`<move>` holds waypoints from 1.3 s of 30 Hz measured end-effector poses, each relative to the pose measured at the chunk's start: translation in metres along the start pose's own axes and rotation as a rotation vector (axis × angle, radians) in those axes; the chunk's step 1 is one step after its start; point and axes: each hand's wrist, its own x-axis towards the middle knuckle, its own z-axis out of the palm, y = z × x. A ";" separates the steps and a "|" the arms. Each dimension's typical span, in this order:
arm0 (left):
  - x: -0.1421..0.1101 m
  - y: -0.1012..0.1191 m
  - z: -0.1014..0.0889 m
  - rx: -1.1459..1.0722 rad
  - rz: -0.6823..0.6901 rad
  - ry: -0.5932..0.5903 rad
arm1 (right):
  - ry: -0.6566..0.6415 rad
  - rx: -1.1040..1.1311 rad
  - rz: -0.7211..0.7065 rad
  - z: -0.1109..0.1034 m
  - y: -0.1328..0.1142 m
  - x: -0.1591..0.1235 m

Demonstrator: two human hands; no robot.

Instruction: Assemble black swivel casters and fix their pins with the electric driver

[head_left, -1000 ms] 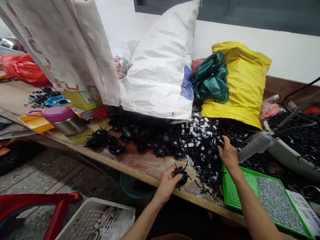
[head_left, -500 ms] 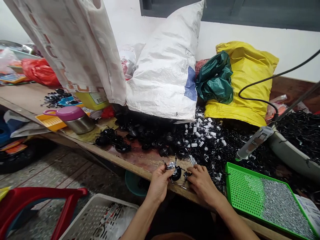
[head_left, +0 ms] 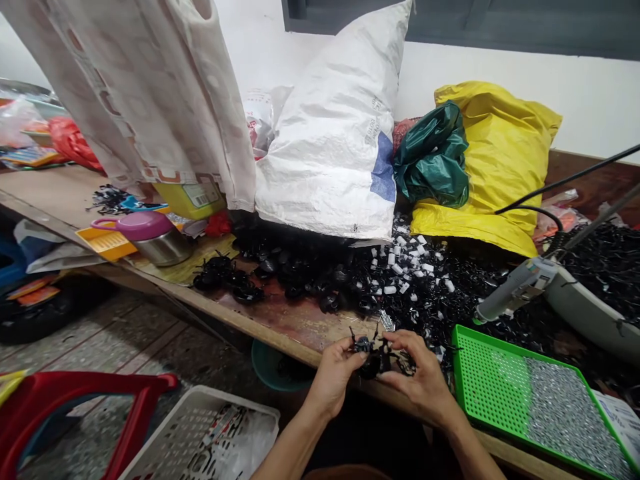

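Note:
My left hand (head_left: 330, 377) pinches a small black toy motorcycle (head_left: 364, 345) with thin upright bars, just over the table's front edge. My right hand (head_left: 425, 377) is closed on a dark plastic part (head_left: 404, 363), held up against the right side of the toy. Fingers cover much of both pieces, so how they join cannot be seen. A few small silvery pieces (head_left: 387, 321) lie on the table just beyond my hands.
Piles of black plastic parts (head_left: 300, 273) and white pieces (head_left: 397, 269) spread behind. A green tray (head_left: 463, 390) of small metal pieces stands right, below a hanging electric screwdriver (head_left: 515, 290). A steel cup (head_left: 163, 248) stands left; a white basket (head_left: 165, 427) is below the table.
My right hand has lifted a dark part from the table and brought it to the toy. My left hand has moved slightly right and turned the toy.

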 end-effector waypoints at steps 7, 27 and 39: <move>-0.004 -0.002 0.014 0.077 0.031 -0.093 | -0.011 -0.076 -0.177 0.011 0.002 -0.005; -0.008 -0.010 0.016 -0.061 -0.062 -0.084 | 0.009 -0.025 -0.097 0.023 0.004 -0.015; -0.014 -0.011 0.000 0.274 0.193 -0.133 | 0.055 0.514 0.352 0.028 -0.007 -0.012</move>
